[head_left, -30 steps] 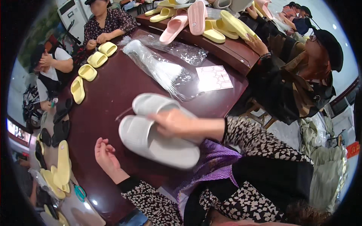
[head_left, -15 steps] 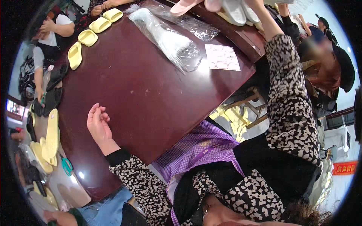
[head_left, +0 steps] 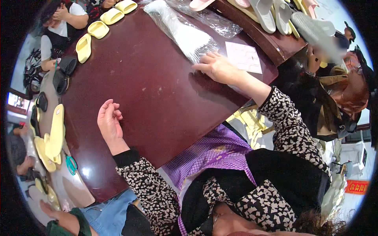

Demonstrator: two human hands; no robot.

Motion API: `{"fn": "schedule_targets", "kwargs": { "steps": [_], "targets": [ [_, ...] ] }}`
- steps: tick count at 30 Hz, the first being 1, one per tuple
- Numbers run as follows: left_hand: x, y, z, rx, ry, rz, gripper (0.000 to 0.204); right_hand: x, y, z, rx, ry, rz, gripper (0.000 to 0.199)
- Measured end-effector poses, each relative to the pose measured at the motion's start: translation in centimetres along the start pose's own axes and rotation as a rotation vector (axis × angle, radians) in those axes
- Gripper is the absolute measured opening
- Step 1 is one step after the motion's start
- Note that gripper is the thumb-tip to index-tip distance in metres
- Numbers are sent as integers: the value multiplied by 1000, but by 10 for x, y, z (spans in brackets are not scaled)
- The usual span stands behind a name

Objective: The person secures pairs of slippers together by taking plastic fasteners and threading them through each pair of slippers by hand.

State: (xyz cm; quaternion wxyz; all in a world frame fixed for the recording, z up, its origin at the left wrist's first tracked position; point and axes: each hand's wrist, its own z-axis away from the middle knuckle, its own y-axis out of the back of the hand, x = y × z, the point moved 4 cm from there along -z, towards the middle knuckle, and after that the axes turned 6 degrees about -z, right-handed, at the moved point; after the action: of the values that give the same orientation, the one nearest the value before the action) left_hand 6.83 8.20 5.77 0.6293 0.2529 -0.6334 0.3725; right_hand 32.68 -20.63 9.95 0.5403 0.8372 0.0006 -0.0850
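Observation:
My right hand [head_left: 218, 69] is over the table at the near end of a stack of clear plastic bags [head_left: 179, 31], its fingers stretched out with nothing visible in them. Whether the fingertips touch the plastic, I cannot tell. Close beside that hand lies a white sheet of red-outlined labels [head_left: 244, 58]. My left hand [head_left: 110, 121] hovers palm inward above the left part of the dark red table [head_left: 157, 114], fingers loosely bent and holding nothing.
Yellow slippers [head_left: 98, 29] form a curved row at the far left. Grey slippers [head_left: 264, 15] and pink ones crowd a raised wooden ledge [head_left: 260, 41] at the far right. More yellow slippers [head_left: 55, 133] and teal-handled scissors [head_left: 71, 165] lie left. Other people sit around the table.
My right hand has come down from the slippers on the ledge to the plastic bags. My left hand has stayed nearly in place. The whole view has shifted slightly.

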Motion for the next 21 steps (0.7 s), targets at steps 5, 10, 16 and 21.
{"fn": "schedule_targets", "kwargs": {
  "steps": [5,10,16,21],
  "targets": [
    [3,-2,0,-22,-9,-19,14,-6,2,4,-15,86,4,24],
    [15,-12,7,12,-58,-76,12,-41,25,13,-9,80,-181,25],
    [16,-60,12,-109,-199,-365,13,-68,59,10,-15,92,-311,25],
    [56,-139,34,-386,-583,-461,22,-100,95,-33,-37,112,-395,21]
  ]
}}
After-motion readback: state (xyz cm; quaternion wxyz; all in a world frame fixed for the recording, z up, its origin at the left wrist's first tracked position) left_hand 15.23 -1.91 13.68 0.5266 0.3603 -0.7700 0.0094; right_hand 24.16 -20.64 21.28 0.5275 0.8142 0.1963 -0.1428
